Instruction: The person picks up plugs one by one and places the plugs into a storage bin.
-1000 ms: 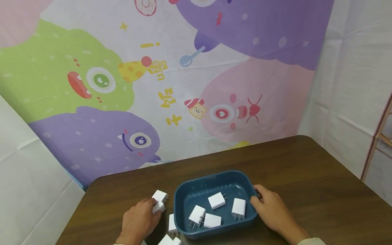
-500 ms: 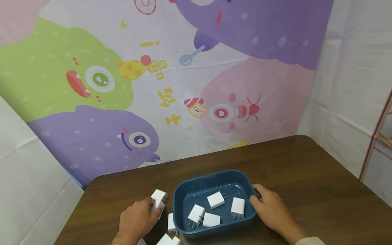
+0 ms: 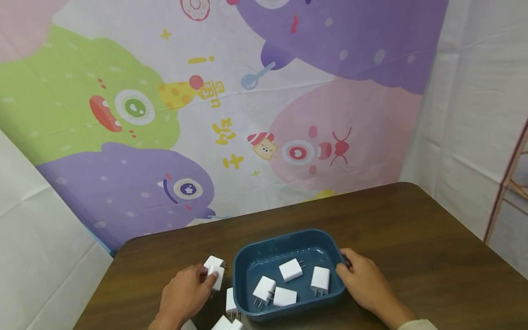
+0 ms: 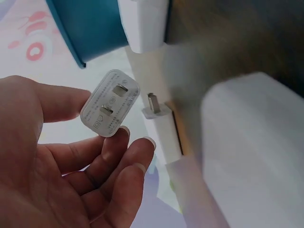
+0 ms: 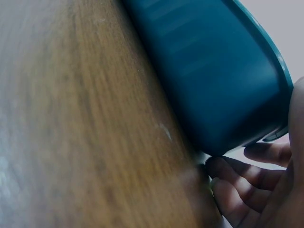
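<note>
Between thumb and fingers, my left hand (image 3: pixel 184 292) pinches a white power adapter (image 4: pixel 110 103), its two metal prongs facing the left wrist camera. Just behind it, another white adapter (image 3: pixel 213 261) lies on the table. My right hand (image 3: pixel 368 283) holds the right end of a blue rectangular tub (image 3: pixel 288 239), thumb on the rim and fingers against the outer wall. Inside the tub lie several white adapters, among them one adapter (image 3: pixel 320 279) near the right end and another adapter (image 3: pixel 291 269) in the middle.
More adapters sit on the brown table (image 3: pixel 392 229): one adapter (image 3: pixel 231 302) beside the tub's left wall and a pair of adapters (image 3: pixel 222 323) at the bottom edge of the head view. A cartoon-printed cloth (image 3: pixel 231 114) hangs behind the table.
My left hand has raised and turned the pinched adapter, so it now stands more upright in front of the one behind. The right hand and the tub stay in place.
</note>
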### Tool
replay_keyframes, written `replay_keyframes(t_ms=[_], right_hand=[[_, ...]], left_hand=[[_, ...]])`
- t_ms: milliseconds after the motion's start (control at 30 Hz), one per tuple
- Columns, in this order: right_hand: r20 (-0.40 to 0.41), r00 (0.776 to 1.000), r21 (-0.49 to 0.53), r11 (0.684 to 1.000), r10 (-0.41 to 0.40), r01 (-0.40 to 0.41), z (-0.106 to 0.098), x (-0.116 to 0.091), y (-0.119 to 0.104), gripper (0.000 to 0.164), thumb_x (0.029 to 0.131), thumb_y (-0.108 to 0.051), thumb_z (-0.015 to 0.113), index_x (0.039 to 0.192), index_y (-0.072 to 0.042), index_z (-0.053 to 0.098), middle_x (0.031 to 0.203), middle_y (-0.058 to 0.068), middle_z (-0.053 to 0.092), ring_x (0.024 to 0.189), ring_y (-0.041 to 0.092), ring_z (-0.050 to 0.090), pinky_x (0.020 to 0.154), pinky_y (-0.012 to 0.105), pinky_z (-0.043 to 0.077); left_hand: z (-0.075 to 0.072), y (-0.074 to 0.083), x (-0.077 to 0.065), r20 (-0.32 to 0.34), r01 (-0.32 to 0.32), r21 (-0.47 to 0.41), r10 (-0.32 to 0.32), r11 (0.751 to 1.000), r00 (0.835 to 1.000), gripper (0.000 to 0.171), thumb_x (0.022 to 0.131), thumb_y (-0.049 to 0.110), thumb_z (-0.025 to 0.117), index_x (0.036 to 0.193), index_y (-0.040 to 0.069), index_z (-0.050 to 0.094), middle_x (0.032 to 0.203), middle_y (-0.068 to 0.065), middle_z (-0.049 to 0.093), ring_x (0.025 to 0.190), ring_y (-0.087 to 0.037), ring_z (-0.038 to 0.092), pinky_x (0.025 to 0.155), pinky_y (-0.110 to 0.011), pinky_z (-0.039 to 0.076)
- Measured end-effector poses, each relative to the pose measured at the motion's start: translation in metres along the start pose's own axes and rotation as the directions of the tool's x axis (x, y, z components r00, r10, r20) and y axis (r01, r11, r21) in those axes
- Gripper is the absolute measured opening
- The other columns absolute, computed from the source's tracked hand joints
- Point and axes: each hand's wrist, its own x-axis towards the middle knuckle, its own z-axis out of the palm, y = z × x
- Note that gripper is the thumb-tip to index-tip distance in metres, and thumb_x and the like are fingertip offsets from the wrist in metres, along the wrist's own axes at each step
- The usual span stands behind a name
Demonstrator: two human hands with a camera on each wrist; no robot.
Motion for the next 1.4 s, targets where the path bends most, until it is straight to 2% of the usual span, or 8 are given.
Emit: replay_keyframes(t_ms=[133,300,600,900,1000,1200,1400], right_hand=[[-0.001,1.000,-0.002,1.000,0.001,-0.001,0.000,0.000,0.000,0.033,0.095,-0.018,0.057,0.125,-0.007,0.065,0.088,-0.002,0.062,0.078,0.013,0.055,0.070,0.034,0.044],[-0.002,1.000,0.010,1.000,-0.003,0.003,0.000,0.000,0.001,0.032,0.095,-0.018,0.057,0.124,-0.007,0.065,0.087,-0.002,0.062,0.077,0.013,0.055,0.069,0.034,0.044],[0.000,1.000,0.001,1.000,-0.002,0.002,0.000,0.000,0.000,0.033,0.095,-0.018,0.057,0.126,-0.007,0.064,0.088,-0.002,0.062,0.077,0.013,0.055,0.070,0.034,0.043],[0.003,1.000,0.006,1.000,-0.004,0.004,0.000,0.001,0.001,0.033,0.095,-0.018,0.057,0.126,-0.006,0.064,0.088,-0.002,0.062,0.077,0.012,0.055,0.069,0.033,0.044],[0.005,1.000,0.012,1.000,0.000,0.000,0.000,0.001,0.001,0.033,0.096,-0.018,0.057,0.126,-0.006,0.064,0.087,-0.002,0.062,0.076,0.012,0.055,0.068,0.032,0.044],[0.004,1.000,0.013,1.000,-0.005,0.005,0.000,0.000,0.001,0.033,0.095,-0.017,0.057,0.125,-0.006,0.064,0.086,-0.003,0.062,0.076,0.012,0.055,0.067,0.032,0.044],[0.002,1.000,0.013,1.000,-0.007,0.006,0.000,0.000,0.001,0.032,0.095,-0.018,0.057,0.125,-0.007,0.065,0.087,-0.003,0.062,0.076,0.012,0.055,0.068,0.032,0.044]], left_hand=[[-0.004,0.002,0.000,0.006,-0.001,-0.035,0.002,0.999,1.000,0.033,0.095,0.040,0.064,0.107,0.012,0.074,0.096,0.000,0.070,0.091,-0.025,0.067,0.076,-0.055,0.050],[-0.009,0.007,-0.002,-0.017,-0.025,-0.067,0.024,0.997,1.000,0.035,0.099,0.040,0.058,0.113,0.012,0.074,0.104,-0.003,0.070,0.100,-0.030,0.066,0.080,-0.057,0.050],[-0.015,0.018,-0.006,-0.105,-0.039,-0.114,0.027,0.993,0.994,0.029,0.100,0.040,0.057,0.104,0.018,0.075,0.098,0.004,0.069,0.086,-0.017,0.063,0.072,-0.046,0.050],[-0.016,0.030,-0.013,-0.160,-0.091,-0.116,0.071,0.989,0.984,0.026,0.099,0.037,0.060,0.104,0.017,0.076,0.101,0.002,0.071,0.093,-0.023,0.067,0.078,-0.051,0.051],[-0.019,0.036,-0.015,-0.154,-0.108,-0.125,0.089,0.986,0.984,0.027,0.099,0.037,0.061,0.106,0.016,0.075,0.101,0.002,0.071,0.090,-0.021,0.066,0.078,-0.050,0.052],[-0.021,0.049,-0.021,-0.110,-0.162,-0.173,0.145,0.972,0.983,0.022,0.098,0.033,0.064,0.103,0.015,0.076,0.092,0.006,0.067,0.077,-0.011,0.058,0.071,-0.037,0.052],[-0.020,0.059,-0.023,-0.085,-0.215,-0.178,0.203,0.960,0.976,0.020,0.097,0.031,0.065,0.102,0.015,0.076,0.091,0.008,0.066,0.075,-0.008,0.055,0.069,-0.033,0.050]])
